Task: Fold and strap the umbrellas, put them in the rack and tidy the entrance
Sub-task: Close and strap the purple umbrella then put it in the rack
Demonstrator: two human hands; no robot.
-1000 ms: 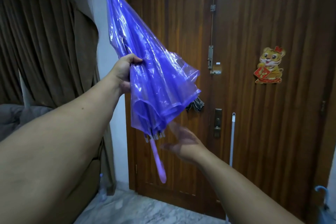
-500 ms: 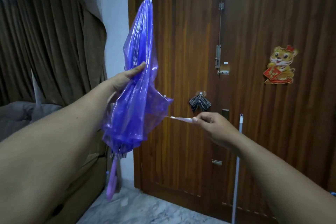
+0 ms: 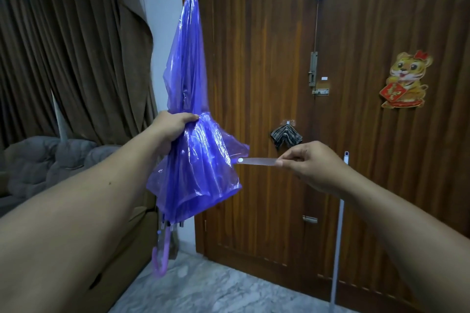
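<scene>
A see-through purple umbrella [image 3: 189, 84] is held upright in front of the wooden door, tip up and hooked handle [image 3: 160, 259] hanging down. Its canopy is collapsed but loose and flared at the bottom. My left hand [image 3: 171, 126] grips the canopy around its middle. My right hand [image 3: 309, 164] pinches the end of the umbrella's pale strap [image 3: 256, 161], pulled out straight to the right, with a round snap showing near the canopy.
The brown wooden door [image 3: 356, 33] fills the right side, with a latch, a tiger sticker [image 3: 404, 80] and a small striped cloth on a hook [image 3: 286, 134]. A white pole [image 3: 339, 223] leans against the door. Brown curtains and a grey sofa [image 3: 38, 160] stand left. Marble floor below.
The umbrella has swung from tilted to upright. My left hand slid down to the canopy's middle. My right hand took hold of the strap and drew it out sideways.
</scene>
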